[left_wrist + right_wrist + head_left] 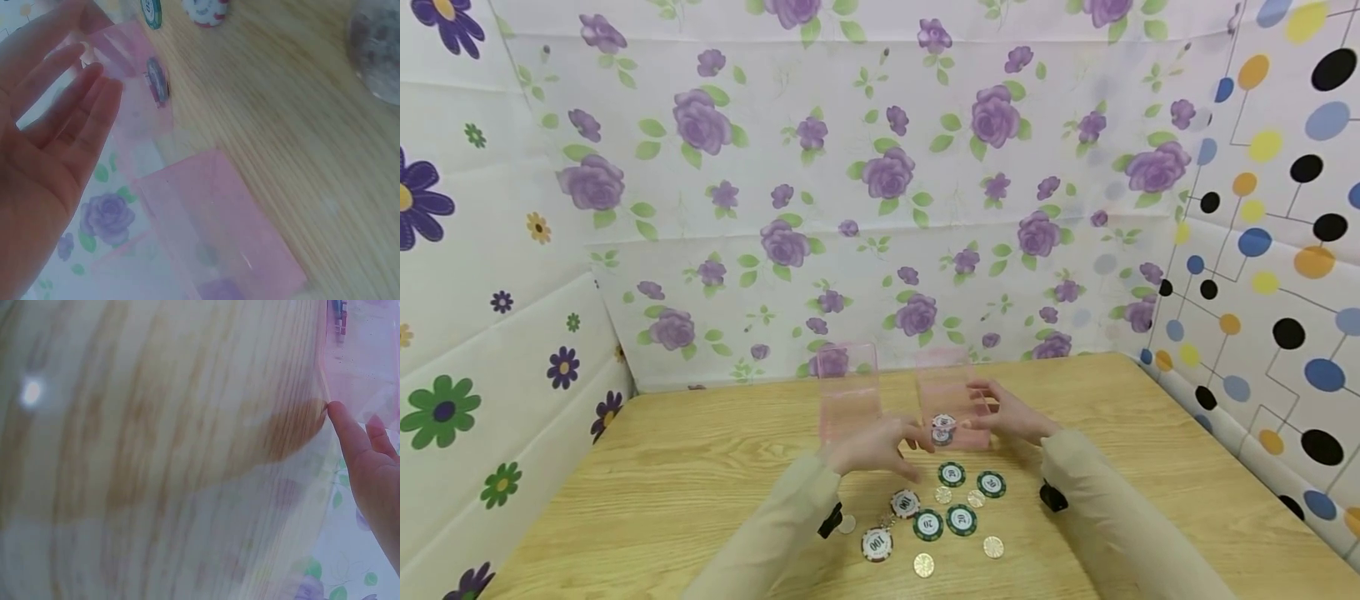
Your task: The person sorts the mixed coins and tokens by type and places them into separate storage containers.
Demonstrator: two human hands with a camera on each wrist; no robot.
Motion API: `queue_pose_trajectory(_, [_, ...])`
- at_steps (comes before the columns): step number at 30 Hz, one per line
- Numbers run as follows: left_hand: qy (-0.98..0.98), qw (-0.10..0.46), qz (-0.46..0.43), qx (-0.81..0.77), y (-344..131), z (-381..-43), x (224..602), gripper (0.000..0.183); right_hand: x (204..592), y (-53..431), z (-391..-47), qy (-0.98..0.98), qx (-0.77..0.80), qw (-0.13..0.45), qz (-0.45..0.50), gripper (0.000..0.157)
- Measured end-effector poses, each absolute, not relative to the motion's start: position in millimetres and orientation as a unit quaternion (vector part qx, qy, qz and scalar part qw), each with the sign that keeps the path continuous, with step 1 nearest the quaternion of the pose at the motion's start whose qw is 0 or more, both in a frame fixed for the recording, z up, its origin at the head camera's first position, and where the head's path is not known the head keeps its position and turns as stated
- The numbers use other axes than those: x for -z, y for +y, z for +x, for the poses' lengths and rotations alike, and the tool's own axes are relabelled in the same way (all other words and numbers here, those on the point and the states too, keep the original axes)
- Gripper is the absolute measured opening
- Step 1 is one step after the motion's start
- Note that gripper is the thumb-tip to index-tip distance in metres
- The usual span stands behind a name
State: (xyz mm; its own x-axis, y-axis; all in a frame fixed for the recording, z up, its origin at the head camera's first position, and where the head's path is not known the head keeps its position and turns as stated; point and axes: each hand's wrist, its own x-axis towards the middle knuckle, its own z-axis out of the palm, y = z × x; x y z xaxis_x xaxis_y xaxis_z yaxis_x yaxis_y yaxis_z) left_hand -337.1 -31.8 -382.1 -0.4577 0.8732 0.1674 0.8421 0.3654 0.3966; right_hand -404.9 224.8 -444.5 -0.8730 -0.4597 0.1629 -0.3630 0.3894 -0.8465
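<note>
Two clear pink plastic boxes stand at the back of the table, lids raised: a left box (842, 408) and a right box (970, 440). Black-and-white poker chips (943, 429) show inside the right box. My left hand (880, 446) hovers between the boxes, fingers extended, holding nothing; the left wrist view shows its bare palm (50, 144). At the right box's right side is my right hand (1011, 414), fingers fairly straight. In the right wrist view, a fingertip (335, 411) touches that box's edge.
Nearer on the wooden table (700, 467) lie green-edged 20 chips (961, 519), 100 chips (877, 544) and several gold coins (923, 565). Patterned cloth walls (850, 208) enclose the table's back and sides.
</note>
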Motion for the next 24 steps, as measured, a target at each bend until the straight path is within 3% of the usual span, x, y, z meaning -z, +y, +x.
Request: queue_pose_trajectory(24, [0.842, 0.089, 0.479, -0.230, -53.3, -325.9, 409.9, 0.046, 433.2, 221.5, -396.8, 0.832, 0.494, 0.051, -0.245, 0.060])
